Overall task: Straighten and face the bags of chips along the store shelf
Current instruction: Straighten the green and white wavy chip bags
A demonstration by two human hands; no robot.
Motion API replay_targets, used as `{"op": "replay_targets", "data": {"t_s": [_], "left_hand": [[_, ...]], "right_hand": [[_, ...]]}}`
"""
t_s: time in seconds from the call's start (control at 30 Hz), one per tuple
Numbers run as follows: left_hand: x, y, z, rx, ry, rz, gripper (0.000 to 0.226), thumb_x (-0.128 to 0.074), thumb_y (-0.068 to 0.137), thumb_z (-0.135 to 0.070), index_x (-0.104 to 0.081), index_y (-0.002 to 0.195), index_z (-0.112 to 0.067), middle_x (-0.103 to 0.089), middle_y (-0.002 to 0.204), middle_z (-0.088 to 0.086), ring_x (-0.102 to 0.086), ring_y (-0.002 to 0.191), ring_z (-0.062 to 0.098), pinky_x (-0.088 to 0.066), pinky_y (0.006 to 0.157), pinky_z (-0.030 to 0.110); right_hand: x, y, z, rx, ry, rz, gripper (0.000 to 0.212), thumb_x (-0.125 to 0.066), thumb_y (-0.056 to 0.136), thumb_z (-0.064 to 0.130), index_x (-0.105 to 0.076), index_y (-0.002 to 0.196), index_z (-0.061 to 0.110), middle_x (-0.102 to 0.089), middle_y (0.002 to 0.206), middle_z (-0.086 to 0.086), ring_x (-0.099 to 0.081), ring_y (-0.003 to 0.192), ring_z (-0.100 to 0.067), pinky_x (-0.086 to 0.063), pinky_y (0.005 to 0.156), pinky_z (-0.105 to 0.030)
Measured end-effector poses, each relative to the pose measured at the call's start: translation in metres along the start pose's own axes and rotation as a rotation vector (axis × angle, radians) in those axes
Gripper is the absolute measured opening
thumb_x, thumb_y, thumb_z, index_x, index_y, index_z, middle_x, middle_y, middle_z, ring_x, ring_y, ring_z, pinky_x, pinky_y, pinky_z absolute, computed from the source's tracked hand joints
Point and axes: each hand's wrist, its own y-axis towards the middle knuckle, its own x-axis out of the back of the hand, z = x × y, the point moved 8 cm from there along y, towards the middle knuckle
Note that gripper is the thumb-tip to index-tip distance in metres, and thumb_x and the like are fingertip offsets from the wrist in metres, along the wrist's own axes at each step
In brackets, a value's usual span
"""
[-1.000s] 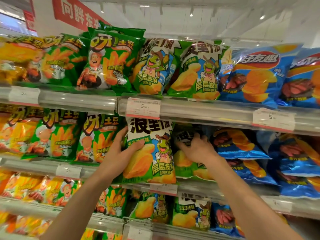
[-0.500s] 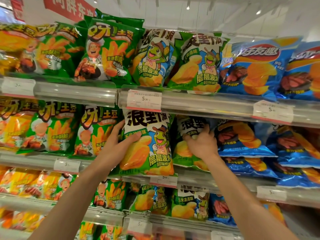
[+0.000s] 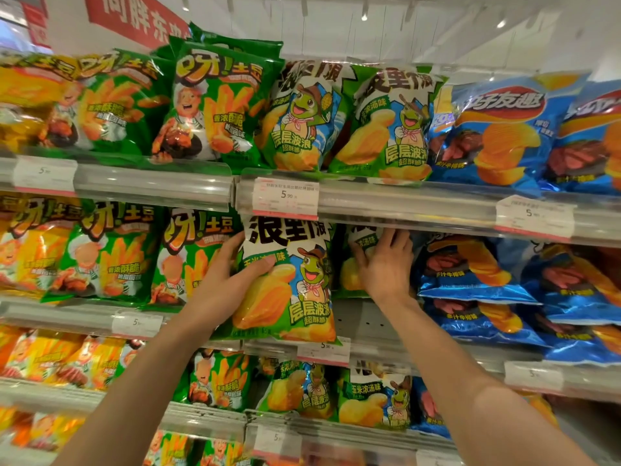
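Bags of chips: the green turtle bag point(image 3: 289, 280) stands upright at the front edge of the middle shelf point(image 3: 420, 351), face out, its foot overlapping the price tag point(image 3: 322, 352) below it.
Left hand point(image 3: 218, 287): grips that bag by its left edge, thumb across the front, the other fingers point(image 3: 232, 245) reaching behind the edge; its hold looks the same as a second ago.
Right hand point(image 3: 386, 267): fingers spread and laid flat on the second green bag point(image 3: 356, 264), which sits deep in the shelf just right of the first.
Change: a second ago the right hand was curled over this second bag nearer the front; now it has opened out and the bag stands further back, leaving bare shelf floor point(image 3: 363, 317) showing before it.
Meaning: the second bag seems to be getting set upright in its own slot, but it is recessed, so the row is not yet flush with the front bag.
Neighbours: the green fries bags point(image 3: 111, 260) to the left stand face out; the blue bags point(image 3: 477, 274) to the right lie slumped in a stack.
Next need, as a judgement: draw the second bag forward level with the first, then lift the blue ones.
Risk: the front bag may tip off the lip once released.
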Motion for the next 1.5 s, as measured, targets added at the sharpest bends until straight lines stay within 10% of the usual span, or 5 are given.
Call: {"op": "replay_targets", "data": {"t_s": [0.37, 0.97, 1.13, 1.33, 1.5], "left_hand": [[-0.01, 0.002, 0.003, -0.007, -0.022, -0.005, 0.072, -0.069, 0.084, -0.05, -0.032, 0.145, -0.05, -0.055, 0.126, -0.009, -0.062, 0.109, 0.018, -0.054, 0.093, 0.044], [-0.04, -0.005, -0.005, -0.082, -0.005, 0.039, 0.067, -0.068, 0.086, -0.047, -0.032, 0.141, -0.053, -0.055, 0.118, -0.025, -0.062, 0.099, 0.001, -0.053, 0.071, 0.023], [-0.086, 0.0, -0.024, -0.199, 0.127, 0.019, 0.081, -0.067, 0.089, -0.048, -0.021, 0.156, -0.04, -0.044, 0.138, -0.023, -0.05, 0.126, 0.005, -0.046, 0.102, 0.029], [-0.144, 0.015, -0.029, -0.244, 0.189, 0.081, 0.074, -0.06, 0.098, -0.04, -0.02, 0.158, -0.026, -0.045, 0.138, -0.017, -0.034, 0.121, -0.006, -0.029, 0.092, 0.008], [-0.132, 0.02, -0.026, -0.378, 0.312, 0.077, 0.072, -0.061, 0.097, -0.039, -0.024, 0.157, -0.025, -0.037, 0.146, -0.014, -0.033, 0.14, 0.005, -0.031, 0.114, 0.02]], "right_hand": [[-0.031, -0.011, -0.032, -0.115, 0.152, 0.283, 0.101, -0.064, 0.09, 0.041, 0.009, 0.157, 0.021, 0.007, 0.162, -0.021, -0.001, 0.15, -0.04, -0.014, 0.121, -0.053], [0.013, -0.056, -0.014, -0.145, 0.652, 0.457, 0.049, -0.042, 0.104, 0.038, -0.034, 0.151, 0.027, -0.043, 0.15, 0.005, -0.041, 0.136, -0.011, -0.031, 0.112, -0.029], [0.044, -0.072, -0.017, -0.125, 0.748, 0.434, 0.056, -0.047, 0.1, 0.045, -0.027, 0.152, 0.036, -0.048, 0.134, 0.026, -0.049, 0.113, 0.016, -0.041, 0.09, -0.005], [0.041, -0.081, -0.011, 0.097, 0.463, 0.295, 0.068, -0.048, 0.099, 0.047, -0.012, 0.156, 0.039, 0.015, 0.163, 0.014, 0.006, 0.151, -0.007, -0.015, 0.122, -0.033], [0.031, -0.081, -0.017, 0.166, 0.314, 0.17, 0.06, -0.044, 0.103, 0.039, -0.021, 0.156, 0.026, 0.012, 0.165, 0.006, 0.008, 0.153, -0.015, -0.019, 0.123, -0.038]]}}
